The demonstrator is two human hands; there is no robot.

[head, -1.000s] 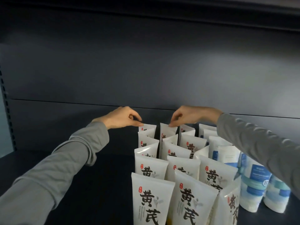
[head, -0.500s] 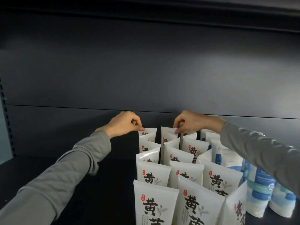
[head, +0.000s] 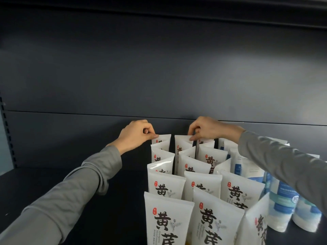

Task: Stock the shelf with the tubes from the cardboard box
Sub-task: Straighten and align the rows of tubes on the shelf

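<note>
Your left hand (head: 136,135) pinching the top edge of the left row's rear tube (head: 163,138), your right hand (head: 207,129) pinching the middle row's rear tube (head: 182,140), both tubes upright near the back panel (head: 159,76), bare shelf (head: 106,200) open on your left, blue-labelled tubes (head: 283,197) crowding the right.

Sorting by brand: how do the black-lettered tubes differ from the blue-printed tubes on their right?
Black-lettered tubes bear large black characters and a red seal; blue-printed tubes bear blue bands. Black-lettered tubes fill three columns; fewer blue-printed tubes show. Both are white, standing crimp up.
</note>
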